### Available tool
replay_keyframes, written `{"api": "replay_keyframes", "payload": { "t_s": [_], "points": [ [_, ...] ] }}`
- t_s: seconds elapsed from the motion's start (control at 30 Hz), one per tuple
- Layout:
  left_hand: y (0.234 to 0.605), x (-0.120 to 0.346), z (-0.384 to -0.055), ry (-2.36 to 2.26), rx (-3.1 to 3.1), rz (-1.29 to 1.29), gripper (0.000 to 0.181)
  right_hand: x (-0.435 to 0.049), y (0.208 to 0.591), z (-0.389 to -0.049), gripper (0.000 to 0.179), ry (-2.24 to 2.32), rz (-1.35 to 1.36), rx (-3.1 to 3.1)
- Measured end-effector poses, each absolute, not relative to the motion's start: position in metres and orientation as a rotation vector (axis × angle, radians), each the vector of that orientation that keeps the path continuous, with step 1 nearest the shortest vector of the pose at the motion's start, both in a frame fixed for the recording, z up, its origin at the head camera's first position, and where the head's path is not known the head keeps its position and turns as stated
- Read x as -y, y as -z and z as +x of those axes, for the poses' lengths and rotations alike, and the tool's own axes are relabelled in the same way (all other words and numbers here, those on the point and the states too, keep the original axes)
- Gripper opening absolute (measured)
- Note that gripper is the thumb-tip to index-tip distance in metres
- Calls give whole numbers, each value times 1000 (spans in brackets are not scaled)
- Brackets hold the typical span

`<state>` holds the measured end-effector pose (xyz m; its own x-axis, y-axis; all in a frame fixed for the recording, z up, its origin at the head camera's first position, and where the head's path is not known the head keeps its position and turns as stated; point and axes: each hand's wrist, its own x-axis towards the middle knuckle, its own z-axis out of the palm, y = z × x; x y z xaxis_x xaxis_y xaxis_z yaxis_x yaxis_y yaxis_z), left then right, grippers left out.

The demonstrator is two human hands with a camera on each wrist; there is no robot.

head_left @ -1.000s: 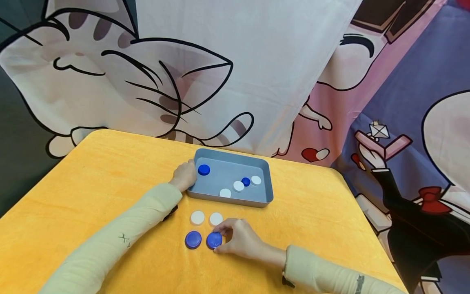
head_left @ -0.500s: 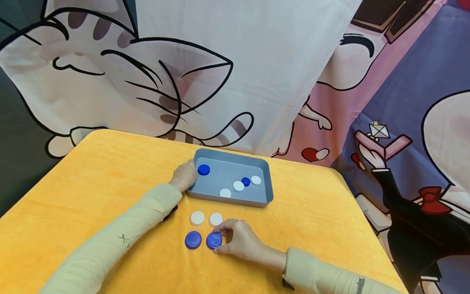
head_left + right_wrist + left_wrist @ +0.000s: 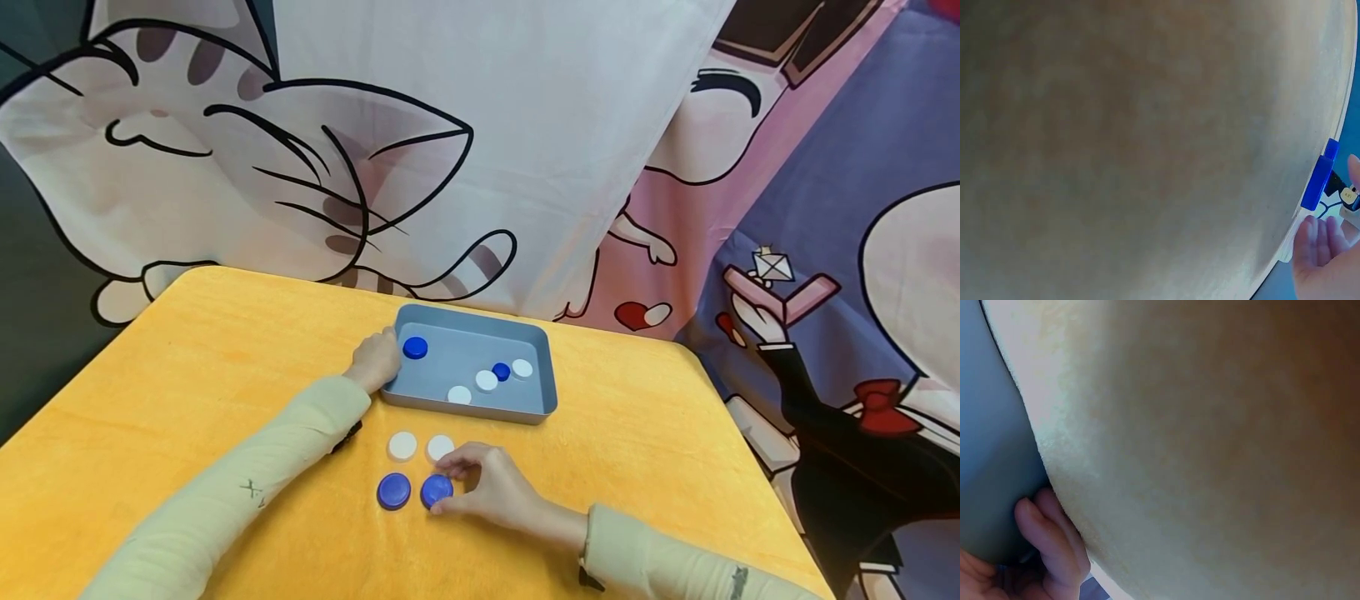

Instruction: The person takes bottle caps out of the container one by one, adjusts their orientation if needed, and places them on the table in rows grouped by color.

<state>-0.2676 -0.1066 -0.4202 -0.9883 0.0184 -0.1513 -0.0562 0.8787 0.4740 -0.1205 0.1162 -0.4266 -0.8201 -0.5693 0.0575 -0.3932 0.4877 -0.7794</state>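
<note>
My left hand (image 3: 375, 360) grips the left wall of a shallow blue-grey tray (image 3: 476, 329); its fingers (image 3: 1050, 540) show curled in the left wrist view. Over the table, my right hand (image 3: 495, 492) is around a round blue cap (image 3: 437, 492) with thumb and fingers slightly spread. In the right wrist view, a gap shows between that cap (image 3: 1318, 182) and the fingers (image 3: 1319, 240). Another blue cap (image 3: 393, 492) lies to its left. A white cap (image 3: 402, 446) and a second white cap (image 3: 439, 447) sit behind them, making a two-by-two square.
Inside the tray lie a large blue cap (image 3: 416, 347), a smaller blue cap (image 3: 501, 372) and three white caps, one (image 3: 522, 368) at the right. A yellow cloth (image 3: 247, 350) covers the table. A printed cartoon curtain (image 3: 525, 150) hangs behind its back edge.
My right thumb and fingers have loosened slightly around the blue cap, which stays in place. The left hand and tray have not moved; the head view has shifted a touch.
</note>
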Motion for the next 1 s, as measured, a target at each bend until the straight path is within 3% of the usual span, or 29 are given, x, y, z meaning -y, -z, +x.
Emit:
{"api": "replay_keyframes", "payload": {
  "t_s": [1.0],
  "points": [
    [418,107,-267,-735,-2916,-15,31,-119,384,-151,38,1470,-824,-2567]
  ]
}}
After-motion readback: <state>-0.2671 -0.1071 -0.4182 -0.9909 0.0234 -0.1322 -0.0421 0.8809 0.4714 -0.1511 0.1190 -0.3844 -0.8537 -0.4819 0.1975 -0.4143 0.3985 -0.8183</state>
